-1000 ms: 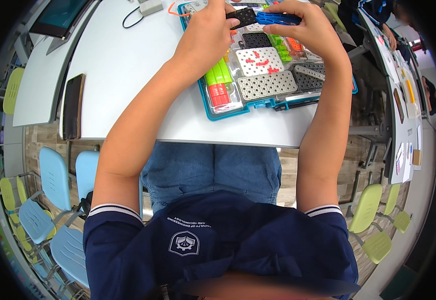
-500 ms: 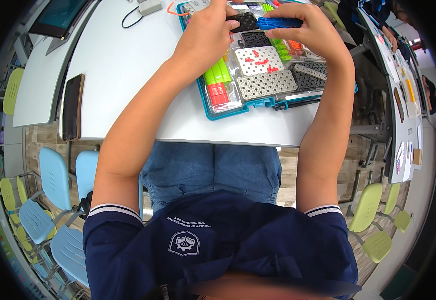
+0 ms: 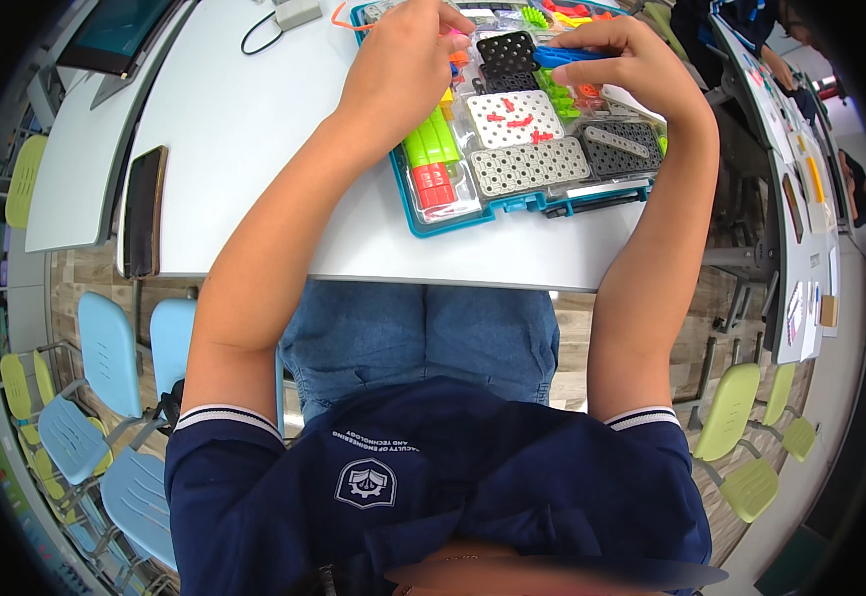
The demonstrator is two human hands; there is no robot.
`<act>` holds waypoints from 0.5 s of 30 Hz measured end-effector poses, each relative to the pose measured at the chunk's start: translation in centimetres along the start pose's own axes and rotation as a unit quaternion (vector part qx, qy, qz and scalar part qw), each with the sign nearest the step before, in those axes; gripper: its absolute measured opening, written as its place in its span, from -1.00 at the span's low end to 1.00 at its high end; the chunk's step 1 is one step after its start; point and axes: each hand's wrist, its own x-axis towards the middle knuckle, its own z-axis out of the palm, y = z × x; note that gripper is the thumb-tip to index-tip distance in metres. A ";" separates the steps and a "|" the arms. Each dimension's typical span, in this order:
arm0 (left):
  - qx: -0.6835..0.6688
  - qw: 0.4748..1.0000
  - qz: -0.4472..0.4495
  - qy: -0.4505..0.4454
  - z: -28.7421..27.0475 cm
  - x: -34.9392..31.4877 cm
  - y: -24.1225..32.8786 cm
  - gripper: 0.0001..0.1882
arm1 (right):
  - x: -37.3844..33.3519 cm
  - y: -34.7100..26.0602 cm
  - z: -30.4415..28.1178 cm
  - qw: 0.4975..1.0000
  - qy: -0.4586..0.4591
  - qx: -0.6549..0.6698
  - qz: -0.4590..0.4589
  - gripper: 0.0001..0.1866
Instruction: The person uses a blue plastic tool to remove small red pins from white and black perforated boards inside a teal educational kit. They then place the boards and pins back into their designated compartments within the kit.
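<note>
Smooth white table (image 3: pixel 254 204) spreads across my feed, above a wood-grain floor (image 3: pixel 574 343). The right hand (image 3: pixel 637 65) has its thumb and fingers clamped on a blue tool (image 3: pixel 564 57), slim and plastic-looking. Its tip meets a black plate (image 3: pixel 505 50), flat, round-cornered and pierced with holes; I cannot tell whether the tip grips it. The left hand (image 3: pixel 403 60) is clear of the black plate, to its left, fingers curled; from here I cannot tell if they pinch anything. Under both I make out a clear case (image 3: pixel 438 228) with a teal rim, bearing a white plate (image 3: pixel 529 105) strewn with red pegs (image 3: pixel 519 123), a perforated grey plate (image 3: pixel 529 167) and glossy green blocks (image 3: pixel 431 145) next to red blocks (image 3: pixel 434 186). Farther left I pick out a dark, flat phone (image 3: pixel 145 212) near the table's edge and, beyond it, pale blue moulded chairs (image 3: pixel 107 353)
</note>
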 end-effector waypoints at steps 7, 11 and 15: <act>0.041 0.999 0.022 0.006 0.0 0.0 0.2 -0.62 | 0.3 0.0 -1.2 0.978 -0.113 0.139 0.109 -0.48; 0.048 0.999 0.010 -0.003 0.0 -0.1 0.2 -0.63 | 0.3 -0.4 -0.8 0.978 -0.104 0.144 0.113 -0.62; 0.113 0.988 0.100 0.026 0.1 -0.2 0.0 -0.65 | -0.1 0.3 -0.5 0.991 -0.071 0.088 0.076 -0.61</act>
